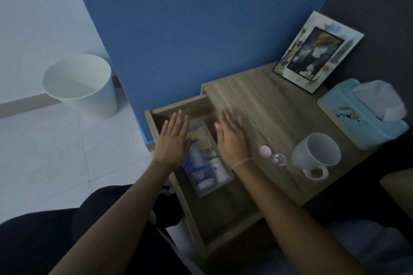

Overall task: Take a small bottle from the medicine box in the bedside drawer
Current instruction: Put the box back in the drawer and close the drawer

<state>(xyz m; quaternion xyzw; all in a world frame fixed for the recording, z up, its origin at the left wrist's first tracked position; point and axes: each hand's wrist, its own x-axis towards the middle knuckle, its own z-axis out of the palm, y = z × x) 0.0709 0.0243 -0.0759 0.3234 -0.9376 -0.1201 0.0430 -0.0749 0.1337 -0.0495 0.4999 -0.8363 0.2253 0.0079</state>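
The wooden bedside drawer (196, 225) stands pulled out to the left of the table top. Inside it lies a clear plastic medicine box (225, 182) with packets and small white bottles (220, 168). My left hand (174, 138) hovers flat over the box's left side, fingers spread, holding nothing. Over the box's right edge and the table top's rim, my right hand (232, 136) is likewise flat and empty, a thin band on its wrist. Both hands cover part of the box's contents.
On the bedside table (263, 105) stand a white mug (315, 154), a small clear bottle with a pink cap (271, 155), a light blue tissue box (362, 114) and a picture frame (317, 51). A white waste bin (82, 85) stands on the floor at left.
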